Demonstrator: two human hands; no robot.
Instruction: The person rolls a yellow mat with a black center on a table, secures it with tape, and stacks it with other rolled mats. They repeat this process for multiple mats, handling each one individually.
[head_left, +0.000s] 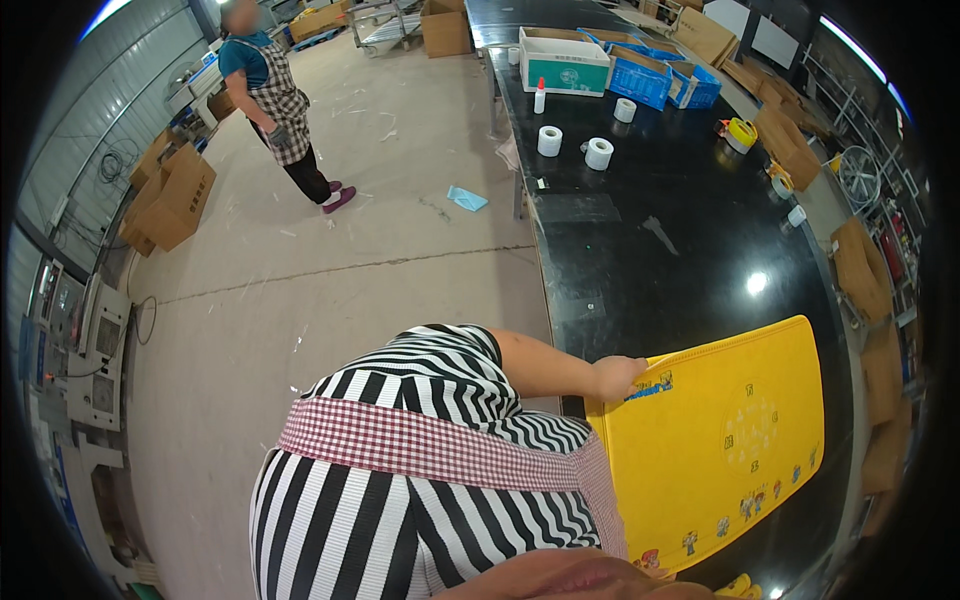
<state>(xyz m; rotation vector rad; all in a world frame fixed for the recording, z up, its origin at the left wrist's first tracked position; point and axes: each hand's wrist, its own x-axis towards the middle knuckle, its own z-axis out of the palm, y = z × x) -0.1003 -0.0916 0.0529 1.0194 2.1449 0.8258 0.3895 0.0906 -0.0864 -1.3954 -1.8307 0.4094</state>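
Observation:
A yellow rectangular panel (690,450) with rounded corners and a raised, seamed edge lies tilted over the near end of the black table. Small cartoon figures run along its right and lower sides, and a ring of pale marks is printed on its face. At its upper left edge my left hand (622,379) is closed on the rim, thumb side up, its other fingers hidden. Only a sliver of my right hand (657,573) shows by the panel's bottom edge; its fingers are mostly hidden. Below the panel, part of another yellow item (738,584) peeks out.
The long black table (680,260) carries white tape rolls (598,153), a red-capped bottle (540,96), a green-white box (563,66), blue crates (640,78) and a yellow tape dispenser (740,134). Another person (268,95) stands far left. Cardboard boxes (172,200) and a machine (98,355) line the left.

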